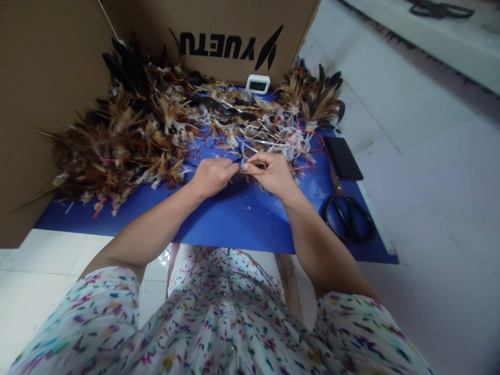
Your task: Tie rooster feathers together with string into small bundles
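Note:
Over the blue tabletop [234, 221], my two hands meet with their fingertips nearly touching. My left hand [215, 177] is closed in a pinch, and what lies in it is too small and covered to make out. My right hand [273, 173] pinches between thumb and forefinger what looks like a brown feather [258, 164], mostly hidden by the fingers. Just beyond the fingertips lie loose feathers [230, 138] and thin white strips [265, 139]. A large heap of brown and black feathers [128, 135] spreads to the left of my left hand.
Black-handled scissors [349, 216] and a dark phone-like slab [344, 158] lie at the right edge. A bunch of feathers [312, 96] and a tangle of red string [299, 122] sit at the back right. A white digital clock [258, 84] stands before a cardboard box [219, 26].

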Available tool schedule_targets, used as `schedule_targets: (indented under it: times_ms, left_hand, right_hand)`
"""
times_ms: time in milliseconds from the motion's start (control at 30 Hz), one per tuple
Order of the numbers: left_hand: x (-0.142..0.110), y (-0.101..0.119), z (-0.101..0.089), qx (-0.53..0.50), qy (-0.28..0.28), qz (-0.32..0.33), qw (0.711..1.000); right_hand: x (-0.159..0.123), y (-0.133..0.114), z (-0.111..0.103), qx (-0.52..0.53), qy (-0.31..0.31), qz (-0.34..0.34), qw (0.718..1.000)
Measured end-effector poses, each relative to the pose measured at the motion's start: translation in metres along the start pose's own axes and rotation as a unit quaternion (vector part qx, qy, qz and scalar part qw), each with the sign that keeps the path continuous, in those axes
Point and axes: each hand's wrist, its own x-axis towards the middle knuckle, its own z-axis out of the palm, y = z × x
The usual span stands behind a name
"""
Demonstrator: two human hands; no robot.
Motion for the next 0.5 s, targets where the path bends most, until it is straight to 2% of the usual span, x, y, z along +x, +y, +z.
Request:
schedule_targets:
  times_ms: [300,500]
  left_hand:
    - [0.0000,0.0007,-0.0009,-0.013,-0.009,-0.003,1.000]
    - [-0.0005,0.0009,0.0003,0.015,0.011,0.013,1.000]
  right_hand:
    - [-0.0001,-0.0009,0.0009,0.007,-0.007,0.010,1.000]
    - [-0.0001,-0.0009,0.0007,-0.003,-0.009,0.013,1.000]
